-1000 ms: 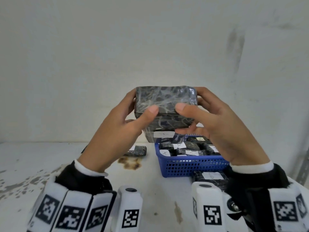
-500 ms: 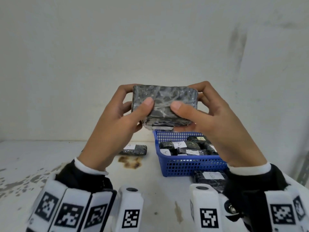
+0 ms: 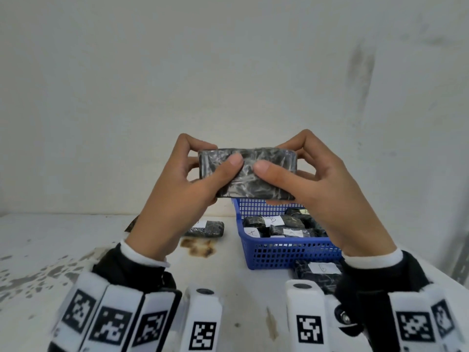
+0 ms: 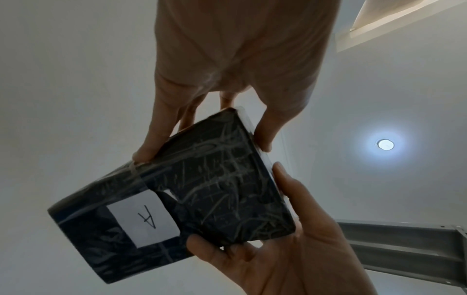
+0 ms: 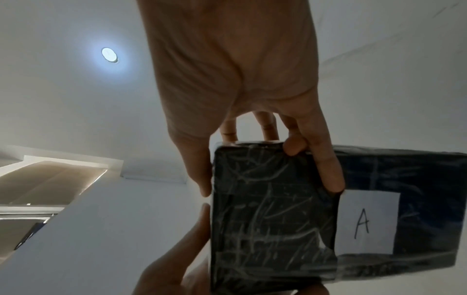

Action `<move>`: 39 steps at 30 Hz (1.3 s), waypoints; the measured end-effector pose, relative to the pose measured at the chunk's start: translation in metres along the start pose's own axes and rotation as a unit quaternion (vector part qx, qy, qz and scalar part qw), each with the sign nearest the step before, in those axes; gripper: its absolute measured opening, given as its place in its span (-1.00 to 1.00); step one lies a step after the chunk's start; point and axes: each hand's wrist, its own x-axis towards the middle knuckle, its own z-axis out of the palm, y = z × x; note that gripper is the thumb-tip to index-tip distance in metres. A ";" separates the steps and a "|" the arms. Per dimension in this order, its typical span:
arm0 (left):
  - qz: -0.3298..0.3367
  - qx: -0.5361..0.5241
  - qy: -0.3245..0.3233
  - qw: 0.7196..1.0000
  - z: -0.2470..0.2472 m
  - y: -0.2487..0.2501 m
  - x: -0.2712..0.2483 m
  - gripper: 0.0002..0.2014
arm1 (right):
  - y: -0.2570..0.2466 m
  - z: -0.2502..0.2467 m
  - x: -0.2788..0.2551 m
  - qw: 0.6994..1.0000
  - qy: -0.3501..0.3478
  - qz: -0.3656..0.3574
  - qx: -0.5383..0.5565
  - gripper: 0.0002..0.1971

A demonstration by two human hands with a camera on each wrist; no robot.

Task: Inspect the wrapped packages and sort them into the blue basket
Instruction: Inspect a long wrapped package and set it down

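Observation:
Both hands hold one black film-wrapped package [image 3: 247, 179] in the air above the blue basket [image 3: 279, 254]. My left hand [image 3: 210, 174] grips its left end with the thumb on the near face, and my right hand [image 3: 286, 179] grips the right end the same way. The underside carries a white label [image 4: 144, 217] marked A, which also shows in the right wrist view on the package [image 5: 272, 209]. In the left wrist view the package [image 4: 207, 189] is pinched between fingers [image 4: 146, 153] and thumb. The label is hidden in the head view.
Several labelled black packages [image 3: 274, 224] lie in the basket. Another package [image 3: 205, 228] lies on the white table [image 3: 76, 237] left of it, beside a brown stain [image 3: 200, 247]. One more package [image 3: 317, 273] sits against the basket's front. A wall stands close behind.
Both hands have turned the package over, so its labelled face has gone from the head view and points down. The package has dropped slightly.

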 end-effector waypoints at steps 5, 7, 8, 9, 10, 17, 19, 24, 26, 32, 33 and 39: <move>-0.040 -0.039 0.014 0.998 0.001 -0.003 0.004 -0.51 | 0.002 0.004 0.000 0.999 0.023 -0.018 -0.036 -0.61; -0.085 -0.046 -0.015 0.995 0.000 -0.001 0.004 -0.49 | 0.004 0.003 0.001 0.998 0.032 -0.026 -0.037 -0.62; -0.107 -0.045 -0.042 0.992 -0.001 0.001 0.003 -0.50 | 0.005 0.003 0.001 0.998 0.035 -0.030 -0.037 -0.63; -0.124 -0.051 -0.070 0.989 -0.001 0.002 0.002 -0.51 | 0.005 0.003 0.001 0.998 0.035 -0.036 -0.041 -0.65; -0.134 -0.071 -0.090 0.984 -0.002 0.003 0.002 -0.54 | 0.004 0.002 0.002 0.997 0.033 -0.042 -0.048 -0.67; -0.115 -0.197 -0.094 0.969 -0.018 0.003 0.009 -0.55 | 0.005 0.010 0.004 0.998 0.007 0.045 -0.046 -0.49; -0.120 -0.171 -0.094 0.973 -0.022 -0.001 0.011 -0.51 | 0.009 0.009 0.007 0.991 -0.007 0.119 -0.063 -0.19; -0.118 -0.140 -0.096 0.978 -0.028 -0.006 0.012 -0.30 | 0.011 0.001 0.008 0.981 -0.066 0.181 -0.008 0.18; -0.119 -0.126 -0.100 0.980 -0.028 -0.006 0.012 -0.24 | 0.013 0.000 0.008 0.984 -0.068 0.167 -0.004 0.14; -0.093 -0.046 -0.103 0.989 -0.027 -0.006 0.009 -0.15 | 0.011 0.005 0.008 0.990 -0.060 0.126 -0.019 -0.20; -0.088 -0.033 -0.103 0.990 -0.026 -0.006 0.009 -0.14 | 0.011 0.006 0.007 0.991 -0.053 0.116 -0.032 -0.17; -0.053 -0.002 -0.072 0.996 -0.020 -0.002 0.006 -0.23 | 0.010 0.007 0.005 0.993 -0.039 0.078 -0.074 -0.14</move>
